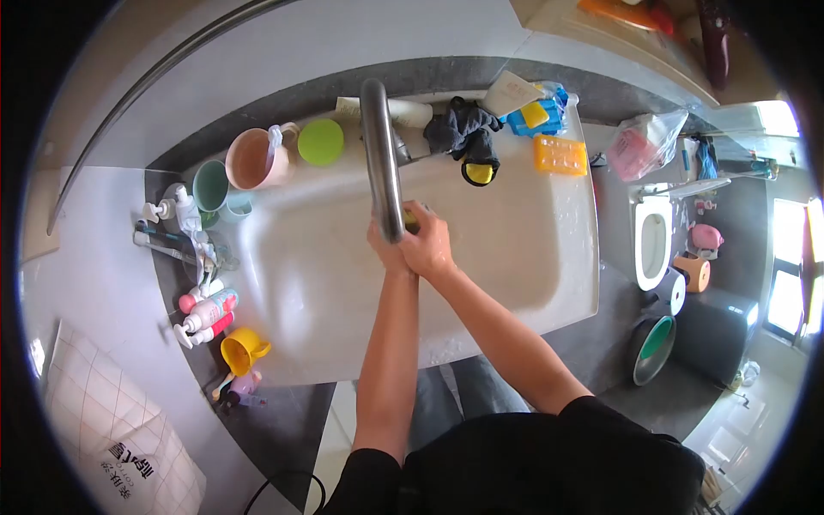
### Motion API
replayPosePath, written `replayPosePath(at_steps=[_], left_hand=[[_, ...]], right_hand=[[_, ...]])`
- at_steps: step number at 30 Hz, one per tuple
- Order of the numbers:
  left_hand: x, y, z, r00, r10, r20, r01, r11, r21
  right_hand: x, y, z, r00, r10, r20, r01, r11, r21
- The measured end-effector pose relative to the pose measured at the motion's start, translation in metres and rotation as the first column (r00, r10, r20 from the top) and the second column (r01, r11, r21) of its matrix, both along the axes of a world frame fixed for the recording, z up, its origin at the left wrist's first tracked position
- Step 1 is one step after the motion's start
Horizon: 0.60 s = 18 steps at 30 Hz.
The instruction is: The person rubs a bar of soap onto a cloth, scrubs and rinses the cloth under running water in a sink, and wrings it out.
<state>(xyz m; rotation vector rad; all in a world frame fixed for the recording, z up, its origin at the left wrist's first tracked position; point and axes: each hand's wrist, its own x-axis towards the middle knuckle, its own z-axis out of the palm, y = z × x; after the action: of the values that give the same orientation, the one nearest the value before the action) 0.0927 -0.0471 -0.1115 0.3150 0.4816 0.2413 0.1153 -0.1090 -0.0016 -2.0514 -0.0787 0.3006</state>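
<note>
Both hands are together under the curved metal faucet point(383, 163), over the white sink basin point(506, 257). My right hand point(432, 244) is closed, with its fingers curled around a small yellowish thing point(411, 221) that is mostly covered. Pressed against it, my left hand point(389, 254) is also closed, and the faucet's end hides part of its fingers. What the hands hold is too covered to name. Behind them, on the sink's back ledge, lies a bunched dark cloth point(463, 122). Near it is a black-rimmed item with a yellow inside point(480, 173).
A lime-green round item point(321, 142), a pink cup point(251, 160) and a green cup point(210, 185) line the back left. Pump bottles point(206, 311) and a yellow cup point(244, 350) stand left. An orange soap box point(560, 155) sits back right; a toilet point(652, 245) is beyond.
</note>
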Motion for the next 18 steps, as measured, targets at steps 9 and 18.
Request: replayPosePath(at_steps=[9,18], left_hand=[[0.002,0.011,0.05,0.866,0.201,-0.458,0.044,0.882,0.469],[-0.016,-0.008,0.066,0.912,0.154,-0.38,0.09,0.829,0.552]], right_hand=[[0.006,0.003,-0.045,0.957,0.005,-0.289,0.016,0.997,0.07],[0.009,-0.02,-0.019,0.998,0.003,-0.064,0.007,0.988,0.155]])
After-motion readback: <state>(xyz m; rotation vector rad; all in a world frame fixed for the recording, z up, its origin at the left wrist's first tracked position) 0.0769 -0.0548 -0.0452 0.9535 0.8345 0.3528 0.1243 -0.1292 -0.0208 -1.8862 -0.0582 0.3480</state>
